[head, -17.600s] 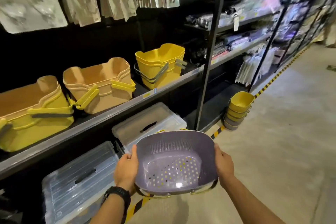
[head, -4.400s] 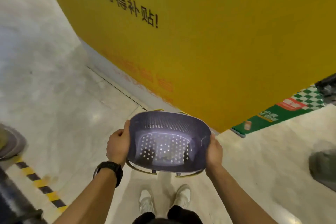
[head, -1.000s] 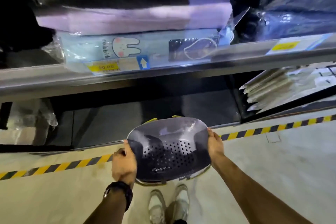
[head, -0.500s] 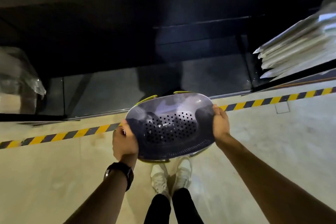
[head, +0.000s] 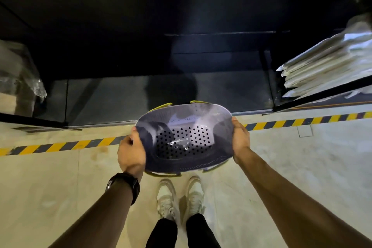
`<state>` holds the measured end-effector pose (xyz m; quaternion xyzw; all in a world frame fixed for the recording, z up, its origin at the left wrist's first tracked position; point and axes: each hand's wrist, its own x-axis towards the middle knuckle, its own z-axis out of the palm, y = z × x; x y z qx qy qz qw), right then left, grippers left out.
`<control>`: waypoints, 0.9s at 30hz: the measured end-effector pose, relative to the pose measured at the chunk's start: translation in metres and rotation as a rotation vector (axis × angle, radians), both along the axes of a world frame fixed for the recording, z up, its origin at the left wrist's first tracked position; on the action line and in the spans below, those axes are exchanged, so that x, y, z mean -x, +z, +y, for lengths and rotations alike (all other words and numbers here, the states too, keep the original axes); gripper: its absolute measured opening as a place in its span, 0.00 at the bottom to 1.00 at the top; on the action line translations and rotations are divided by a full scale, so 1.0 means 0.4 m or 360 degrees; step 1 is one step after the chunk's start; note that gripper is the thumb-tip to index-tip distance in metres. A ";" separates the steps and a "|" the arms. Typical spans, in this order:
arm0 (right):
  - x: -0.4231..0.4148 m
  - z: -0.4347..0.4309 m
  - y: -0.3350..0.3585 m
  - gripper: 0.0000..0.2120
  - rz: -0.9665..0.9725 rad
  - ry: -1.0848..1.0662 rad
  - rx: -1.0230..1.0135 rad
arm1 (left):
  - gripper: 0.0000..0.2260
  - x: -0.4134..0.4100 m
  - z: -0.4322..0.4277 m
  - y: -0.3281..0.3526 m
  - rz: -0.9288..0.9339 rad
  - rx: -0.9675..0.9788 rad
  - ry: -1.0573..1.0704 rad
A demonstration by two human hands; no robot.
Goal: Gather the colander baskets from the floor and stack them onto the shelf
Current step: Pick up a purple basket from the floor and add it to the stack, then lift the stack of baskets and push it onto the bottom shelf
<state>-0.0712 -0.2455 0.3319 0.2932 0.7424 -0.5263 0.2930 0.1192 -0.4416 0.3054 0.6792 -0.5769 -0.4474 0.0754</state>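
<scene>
Colander basket (head: 184,139): glossy perforated plastic. Floor (head: 50,183): smooth matt concrete. Bottom shelf (head: 120,96): dark, slightly reflective.

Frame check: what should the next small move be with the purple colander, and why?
Likely ease the colander basket forward and down onto the bottom shelf: left hand and right hand grip its ends, and it is held just short of the shelf edge.
</scene>
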 end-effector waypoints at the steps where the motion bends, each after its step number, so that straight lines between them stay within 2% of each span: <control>1: 0.000 0.002 -0.003 0.17 0.0013 -0.0006 0.0003 | 0.23 0.001 -0.001 -0.003 -0.0020 0.0028 -0.0020; 4: 0.001 0.008 -0.015 0.13 0.0068 0.0037 0.0006 | 0.25 0.004 -0.003 -0.008 -0.0049 0.0091 -0.0049; 7: -0.008 0.034 -0.020 0.15 0.0107 0.0085 0.0050 | 0.24 -0.011 -0.004 0.003 -0.0055 0.0060 -0.0141; 10: -0.028 0.093 -0.007 0.19 0.0131 0.0080 0.0052 | 0.18 -0.066 0.007 0.020 0.0291 -0.0093 -0.0051; 12: -0.044 0.159 -0.003 0.19 0.0210 0.0108 -0.0041 | 0.20 -0.134 0.038 0.036 0.0302 -0.0083 -0.0045; 14: -0.072 0.254 0.002 0.13 0.0298 0.0227 -0.0125 | 0.26 -0.213 0.090 0.049 0.0161 -0.0090 -0.0127; 15: -0.089 0.308 0.006 0.14 0.0326 0.0344 -0.0173 | 0.29 -0.255 0.122 0.058 0.0090 -0.0093 -0.0188; 18: -0.131 0.458 0.009 0.30 0.0324 0.0887 -0.0433 | 0.35 -0.359 0.223 0.092 -0.0158 -0.0104 -0.0484; 21: -0.163 0.548 0.005 0.40 0.0277 0.1334 -0.0656 | 0.35 -0.431 0.297 0.095 -0.0375 0.0032 -0.1029; 24: -0.191 0.567 -0.002 0.45 0.0311 0.1380 -0.0649 | 0.38 -0.450 0.318 0.077 -0.0607 0.0192 -0.1410; 27: -0.225 0.563 -0.034 0.48 0.0458 0.1402 -0.0647 | 0.42 -0.459 0.321 0.030 -0.0721 0.0273 -0.1583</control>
